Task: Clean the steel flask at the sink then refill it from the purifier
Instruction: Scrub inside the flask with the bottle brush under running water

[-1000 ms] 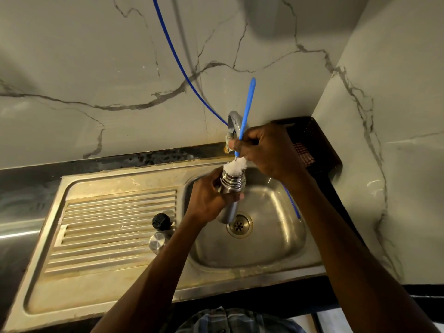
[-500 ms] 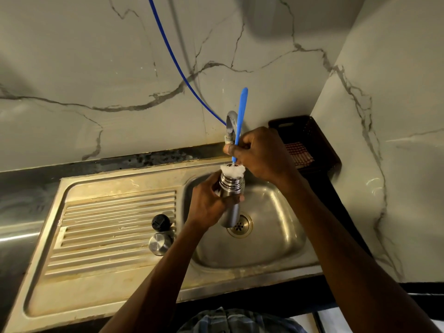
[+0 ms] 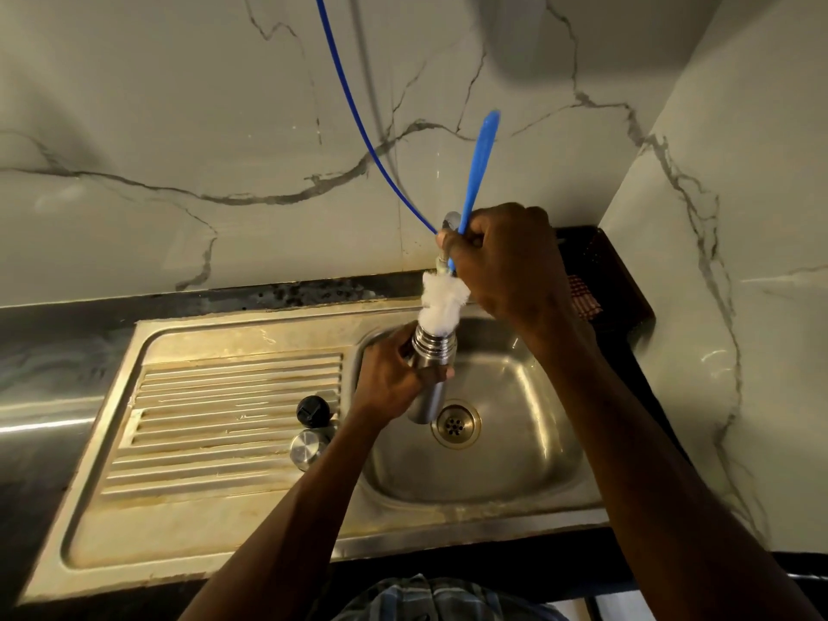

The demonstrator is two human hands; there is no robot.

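Both hands (image 3: 511, 262) in closed grip

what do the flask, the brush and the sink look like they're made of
The ribbed-neck silver flask, gripped by the left hand: likely brushed steel, by its dull grey sheen. The blue-handled bottle brush in the right hand: apparently plastic, with white bristles. The sink basin: probably stainless steel, stained yellowish.

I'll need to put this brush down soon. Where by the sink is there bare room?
The ribbed steel drainboard is bare left of the black round cap and steel lid. The sink basin is crowded: both hands and the steel flask hang over it.
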